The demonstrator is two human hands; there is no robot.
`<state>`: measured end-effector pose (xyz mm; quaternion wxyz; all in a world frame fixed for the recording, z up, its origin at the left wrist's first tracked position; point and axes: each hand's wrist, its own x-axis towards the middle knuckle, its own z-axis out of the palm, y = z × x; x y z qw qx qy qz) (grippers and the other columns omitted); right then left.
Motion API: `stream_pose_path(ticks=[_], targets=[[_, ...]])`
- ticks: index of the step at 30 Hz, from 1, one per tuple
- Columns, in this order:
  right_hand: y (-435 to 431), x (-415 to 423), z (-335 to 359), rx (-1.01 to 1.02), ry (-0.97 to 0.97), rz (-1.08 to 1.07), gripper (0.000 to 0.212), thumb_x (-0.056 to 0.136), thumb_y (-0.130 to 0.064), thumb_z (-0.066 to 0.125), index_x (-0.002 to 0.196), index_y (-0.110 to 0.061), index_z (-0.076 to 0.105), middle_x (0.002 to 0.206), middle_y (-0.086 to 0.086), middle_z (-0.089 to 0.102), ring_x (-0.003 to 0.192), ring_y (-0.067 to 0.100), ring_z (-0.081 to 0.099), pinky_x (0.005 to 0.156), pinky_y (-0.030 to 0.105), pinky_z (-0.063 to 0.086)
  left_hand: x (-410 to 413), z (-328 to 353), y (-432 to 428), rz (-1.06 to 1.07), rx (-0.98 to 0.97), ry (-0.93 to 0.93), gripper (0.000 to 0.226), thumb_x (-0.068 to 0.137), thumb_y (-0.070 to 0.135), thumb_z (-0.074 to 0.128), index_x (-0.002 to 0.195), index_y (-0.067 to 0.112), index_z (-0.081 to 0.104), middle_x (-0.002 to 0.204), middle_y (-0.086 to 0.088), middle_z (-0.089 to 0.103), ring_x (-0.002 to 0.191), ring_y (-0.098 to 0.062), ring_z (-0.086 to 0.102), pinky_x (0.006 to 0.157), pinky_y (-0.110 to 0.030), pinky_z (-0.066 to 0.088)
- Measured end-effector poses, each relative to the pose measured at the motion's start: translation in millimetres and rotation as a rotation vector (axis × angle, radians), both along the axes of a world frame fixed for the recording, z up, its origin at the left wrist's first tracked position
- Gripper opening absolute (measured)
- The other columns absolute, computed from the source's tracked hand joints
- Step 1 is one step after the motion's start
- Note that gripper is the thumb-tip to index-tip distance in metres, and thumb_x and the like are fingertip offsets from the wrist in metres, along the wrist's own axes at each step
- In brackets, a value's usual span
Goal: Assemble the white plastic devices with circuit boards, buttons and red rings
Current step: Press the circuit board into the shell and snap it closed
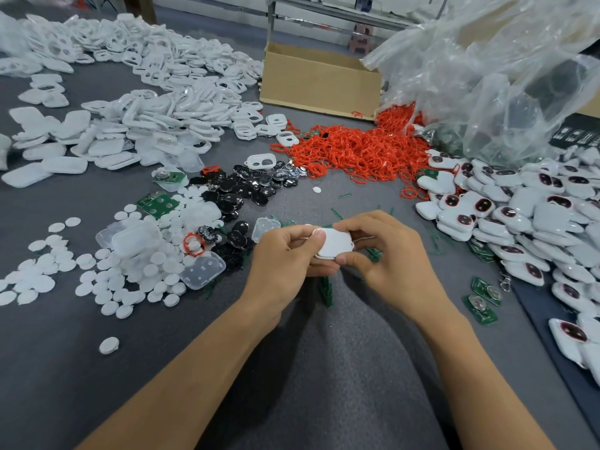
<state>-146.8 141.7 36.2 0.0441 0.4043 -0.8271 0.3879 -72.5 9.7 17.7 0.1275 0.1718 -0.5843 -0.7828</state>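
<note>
1. A grey cloth-covered worktable (324,368) fills the view, strewn with parts.
2. Above its near middle, both hands hold one white plastic device (334,243): a glossy, rounded casing, plain side up, with a small tab at its right end.
3. The left hand (282,254) grips the device's left end, thumb on top and fingers curled beneath. The right hand (386,251) pinches the right end, fingers curled over the far edge.
4. An open cardboard box (319,81) stands at the far middle, its inside hidden. Beside it sags a crumpled clear plastic bag (487,76), with a heap of red rings (357,151) at its foot.
5. Black buttons (246,186), white discs (107,274) and green circuit boards (157,203) lie to the left. Empty white casings (156,102) are heaped far left, and assembled devices (519,209) with dark windows are piled at the right.
</note>
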Motion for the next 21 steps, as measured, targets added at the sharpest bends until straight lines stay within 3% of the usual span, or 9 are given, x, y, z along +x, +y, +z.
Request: stream_pose_path(ticks=[6, 9, 16, 18, 21], targets=[[1.7, 2.3, 2.2, -0.069, -0.192, -0.067, 0.039, 0.067, 0.007, 0.079, 0.097, -0.016, 0.07, 0.095, 0.006, 0.067, 0.081, 0.018, 0.063, 0.076, 0.028, 0.053, 1.1, -3.9, -0.4, -0.065, -0.056, 0.007, 0.024, 0.092, 0.0, 0.06, 0.115, 0.001, 0.066, 0.096, -0.018, 0.073, 0.074, -0.024, 0.07, 0.072, -0.027, 0.061], [2.3, 2.6, 3.8, -0.057, -0.259, -0.061, 0.039, 0.065, 0.006, 0.081, 0.094, -0.018, 0.07, 0.086, 0.002, 0.069, 0.071, 0.011, 0.058, 0.074, 0.026, 0.052, 2.0, -5.3, -1.7, -0.126, -0.131, -0.002, 0.023, 0.094, 0.0, 0.057, 0.113, 0.008, 0.066, 0.099, -0.019, 0.072, 0.082, -0.028, 0.072, 0.071, -0.026, 0.06], [2.6, -1.3, 3.4, -0.149, -0.424, -0.012, 0.042, 0.07, 0.011, 0.075, 0.101, -0.016, 0.068, 0.087, 0.009, 0.068, 0.07, 0.014, 0.055, 0.067, 0.024, 0.05, 1.7, -7.9, 0.8, -0.092, -0.209, 0.052, 0.019, 0.095, 0.0, 0.054, 0.11, 0.007, 0.063, 0.077, -0.023, 0.072, 0.066, -0.03, 0.072, 0.06, -0.029, 0.059], [2.1, -2.1, 1.9, -0.174, -0.543, 0.007, 0.035, 0.076, 0.008, 0.072, 0.105, -0.011, 0.067, 0.082, 0.009, 0.067, 0.068, 0.015, 0.058, 0.068, 0.026, 0.052, 1.0, -8.7, 1.3, -0.068, -0.201, 0.068, 0.018, 0.095, 0.001, 0.054, 0.108, 0.01, 0.063, 0.074, -0.023, 0.071, 0.064, -0.031, 0.072, 0.059, -0.03, 0.059], [0.8, -1.1, 0.8, -0.246, -0.739, 0.042, 0.018, 0.087, 0.003, 0.06, 0.103, 0.0, 0.066, 0.069, 0.013, 0.064, 0.057, 0.012, 0.061, 0.058, 0.019, 0.052, 0.6, -10.8, 1.0, -0.047, -0.235, 0.076, 0.018, 0.094, 0.002, 0.056, 0.105, 0.014, 0.064, 0.073, -0.021, 0.071, 0.064, -0.031, 0.072, 0.059, -0.032, 0.06]])
